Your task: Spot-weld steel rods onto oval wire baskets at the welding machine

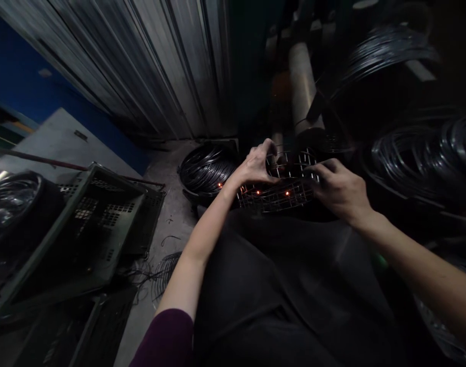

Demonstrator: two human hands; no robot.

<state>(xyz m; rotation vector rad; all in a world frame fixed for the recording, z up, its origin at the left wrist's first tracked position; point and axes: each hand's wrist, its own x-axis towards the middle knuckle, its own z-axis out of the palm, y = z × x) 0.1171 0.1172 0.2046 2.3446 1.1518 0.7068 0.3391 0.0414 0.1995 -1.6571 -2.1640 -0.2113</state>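
Observation:
Both hands are at a round wire grid (276,200) in front of my lap. My left hand (257,165) curls around its left rim, thumb and fingers on the wires. At the right rim, my right hand (335,186) pinches the grid's edge between thumb and fingers. Upper wires of the grid lie below the end of a thick metal cylinder (305,84) on a machine. Several small orange glowing spots show on and beside the grid. The part beneath the cylinder is dark and partly hidden by my hands.
A coil of dark wire (208,171) sits on the floor left of the grid. Farther left stands a green plastic crate (114,204). More wire coils (423,158) lie at the right. A corrugated metal wall (171,66) rises behind. A dark apron (286,285) covers my lap.

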